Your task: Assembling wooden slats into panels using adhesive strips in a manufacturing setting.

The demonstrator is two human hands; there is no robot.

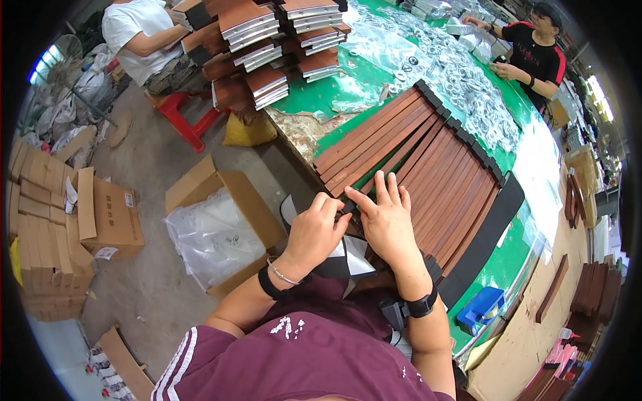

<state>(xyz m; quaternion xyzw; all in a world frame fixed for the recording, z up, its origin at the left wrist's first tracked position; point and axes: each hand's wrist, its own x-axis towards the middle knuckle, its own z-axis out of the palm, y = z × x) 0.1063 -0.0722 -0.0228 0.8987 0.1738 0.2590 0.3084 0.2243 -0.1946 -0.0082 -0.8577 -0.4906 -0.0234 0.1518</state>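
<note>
Both hands are met at the near end of a row of brown wooden slats (pixel 428 167) laid side by side on the green table (pixel 314 93). At the left hand (pixel 314 234) the fingers are curled and pinched around what looks like a small black end cap (pixel 348 204), which is pressed against the tip of the nearest slat; how firmly it is gripped cannot be told, since the piece is mostly hidden by the fingers. The right hand (pixel 386 220) is spread flat, fingers open, on the slat ends, so that they are held down and steadied; nothing is enclosed by it.

Black caps are already seen along the far ends of the slats, in a dark line toward the heap of bagged metal fittings (pixel 461 73). A long black strip (pixel 485 237) lies along the right side of the row, and a small blue bin (pixel 483 309) sits near the table's edge.

Judged from this, the step in hand is the fitting of a cap onto a near slat end. What seems called for next is that the cap be squared to the slat and pushed fully home while the slat is kept from sliding.

Farther out, an open cardboard box with a clear plastic liner (pixel 217 230) stands on the floor to the left, stacks of curved wooden pieces (pixel 267 40) are piled at the table's far end, and two other people are seated at work there.
</note>
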